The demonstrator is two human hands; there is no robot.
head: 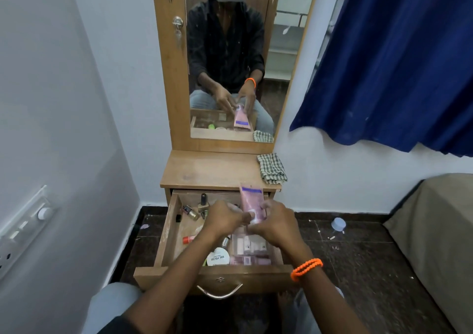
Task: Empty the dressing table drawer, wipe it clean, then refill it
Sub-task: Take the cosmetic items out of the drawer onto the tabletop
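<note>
Gripping pink tube (252,202) — both hands.

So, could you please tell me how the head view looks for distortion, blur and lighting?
Head view: wide-angle bending bows the wall edges and curtain; light is dim and soft; both hands, left and right, and the pink tube are slightly blurred.

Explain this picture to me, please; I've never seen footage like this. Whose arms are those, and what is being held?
One picture, from a camera worn on a person's head; the mirror shows the headset. The person sits facing a dressing table, its drawer pulled open. The left hand and right hand both hold a pink tube above the drawer, fingers curled round it. Inside lie small bottles and a nail polish remover tub. A checked cloth lies on the tabletop.
</note>
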